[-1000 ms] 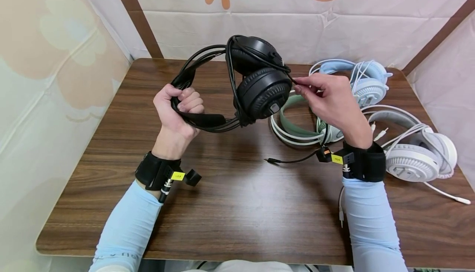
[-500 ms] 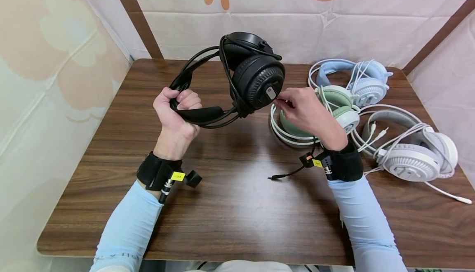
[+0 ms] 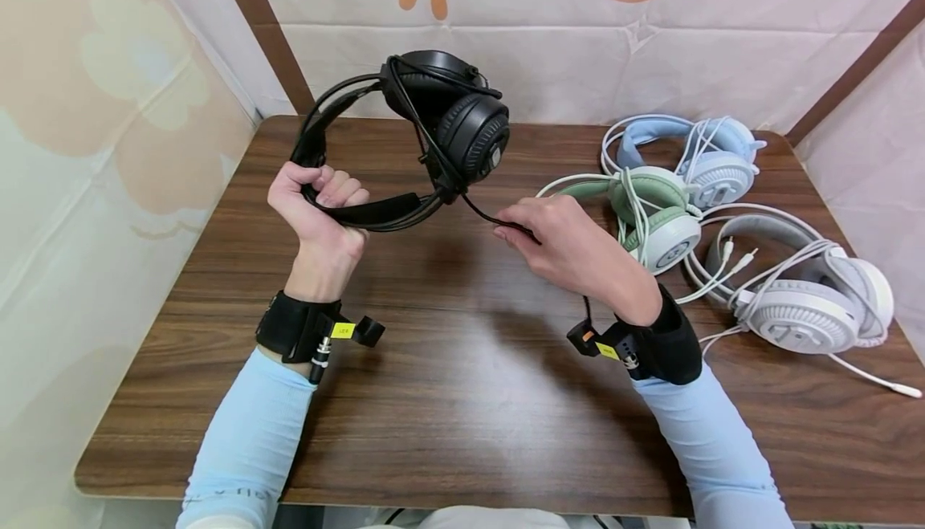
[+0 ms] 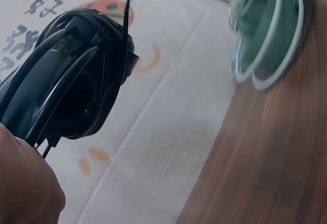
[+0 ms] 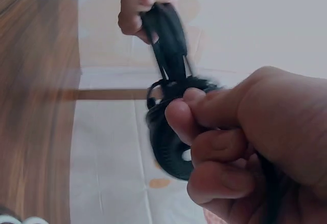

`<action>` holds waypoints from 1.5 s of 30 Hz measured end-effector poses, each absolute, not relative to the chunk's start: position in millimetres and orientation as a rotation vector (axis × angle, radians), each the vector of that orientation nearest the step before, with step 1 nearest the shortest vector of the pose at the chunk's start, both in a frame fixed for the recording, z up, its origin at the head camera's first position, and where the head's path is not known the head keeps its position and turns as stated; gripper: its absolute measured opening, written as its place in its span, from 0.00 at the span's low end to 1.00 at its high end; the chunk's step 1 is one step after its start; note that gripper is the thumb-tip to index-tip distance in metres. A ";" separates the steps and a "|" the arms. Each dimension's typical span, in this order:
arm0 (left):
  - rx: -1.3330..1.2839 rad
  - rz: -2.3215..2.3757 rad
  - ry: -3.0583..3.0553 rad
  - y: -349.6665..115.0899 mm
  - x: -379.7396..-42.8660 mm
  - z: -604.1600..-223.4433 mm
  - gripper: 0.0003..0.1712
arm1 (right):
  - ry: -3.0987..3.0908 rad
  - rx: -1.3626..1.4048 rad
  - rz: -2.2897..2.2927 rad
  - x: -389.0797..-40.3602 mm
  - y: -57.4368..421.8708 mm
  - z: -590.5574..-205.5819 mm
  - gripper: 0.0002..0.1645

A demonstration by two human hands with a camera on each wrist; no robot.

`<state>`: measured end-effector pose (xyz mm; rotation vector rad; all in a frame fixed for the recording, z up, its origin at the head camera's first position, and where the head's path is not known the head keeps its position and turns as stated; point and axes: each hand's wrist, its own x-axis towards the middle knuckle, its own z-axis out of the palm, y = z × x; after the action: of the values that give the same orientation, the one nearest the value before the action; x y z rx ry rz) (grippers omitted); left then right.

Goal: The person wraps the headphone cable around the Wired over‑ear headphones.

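Observation:
Black headphones (image 3: 470, 140) hang above the table, ear cups to the right, with dark cable wound about the cups. My left hand (image 3: 318, 208) grips them by the headband, fingers curled round it. To their right, my right hand (image 3: 571, 248) pinches the headphones' black cable (image 3: 480, 212), which runs taut from the lower ear cup to the fingertips. In the right wrist view the thumb and index finger of the right hand (image 5: 240, 127) meet, and the other fingers are curled. The left wrist view shows the wound cable close to the black ear cup (image 4: 87, 75).
Green headphones (image 3: 661, 216) lie just beyond my right hand. Behind them are light blue headphones (image 3: 715, 160), and white headphones (image 3: 802, 304) rest at the right with loose plugs and a microphone arm. A patterned cloth wall (image 3: 535, 63) stands behind the wooden table (image 3: 433, 400).
The black headphones have moved left with my left hand. My right hand has come left and lower, and a length of cable now stretches between it and the ear cup.

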<state>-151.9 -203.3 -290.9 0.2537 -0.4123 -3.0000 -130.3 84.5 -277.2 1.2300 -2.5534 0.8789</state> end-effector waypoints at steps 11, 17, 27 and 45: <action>0.153 -2.811 -0.802 -210.4 -154.9 -293.5 0.21 | -2.360 1.219 0.894 -125.9 92.5 -268.7 0.05; -0.036 -2.811 -1.003 -204.5 -152.8 -293.7 0.24 | -2.290 1.220 0.855 -124.3 102.5 -259.0 0.04; -0.273 -2.809 -1.457 -196.4 -148.5 -293.1 0.17 | -2.273 1.259 0.870 -120.9 127.8 -242.6 0.09; -0.565 -3.044 -1.626 -179.4 -141.7 -302.5 0.14 | -2.072 1.131 0.800 -138.2 121.5 -258.7 0.05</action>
<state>-141.7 -179.4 -302.5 -0.5653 -1.6255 -3.0442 -138.2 121.5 -258.7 1.1310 -2.0724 0.8002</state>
